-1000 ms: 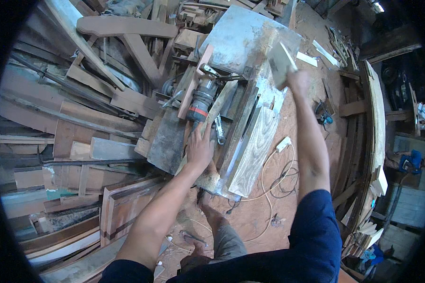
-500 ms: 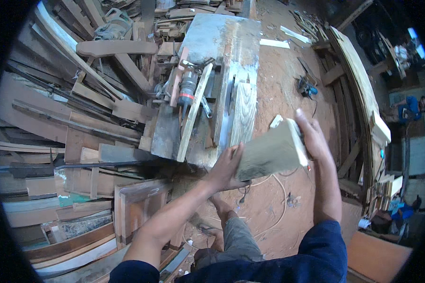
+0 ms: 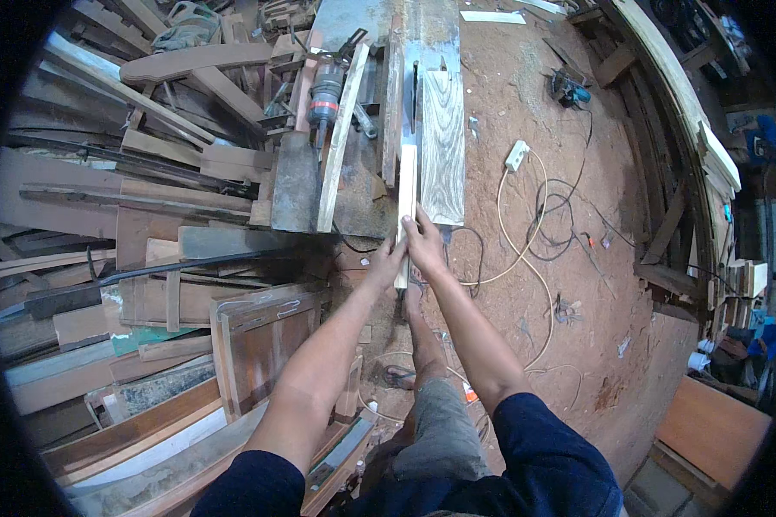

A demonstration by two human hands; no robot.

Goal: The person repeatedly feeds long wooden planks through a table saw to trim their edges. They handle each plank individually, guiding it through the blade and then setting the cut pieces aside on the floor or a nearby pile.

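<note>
- Risk, as I judged it: pale board (image 3: 408, 183) tilting or slipping, had my grip slackened or pressed unevenly.
- My left hand (image 3: 385, 262): closed on its left side.
- My right hand (image 3: 425, 246): closed on its right.
- Board's position: between both hands, far part over the worktable (image 3: 296, 191), near part overhanging.

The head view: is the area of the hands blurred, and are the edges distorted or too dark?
In the head view, the left hand, right hand and pale board look fairly sharp; at the head view's right, the long plank bows, as fisheye lenses do; the head view's corners are black, and its upper right is dim, hiding detail.
</note>
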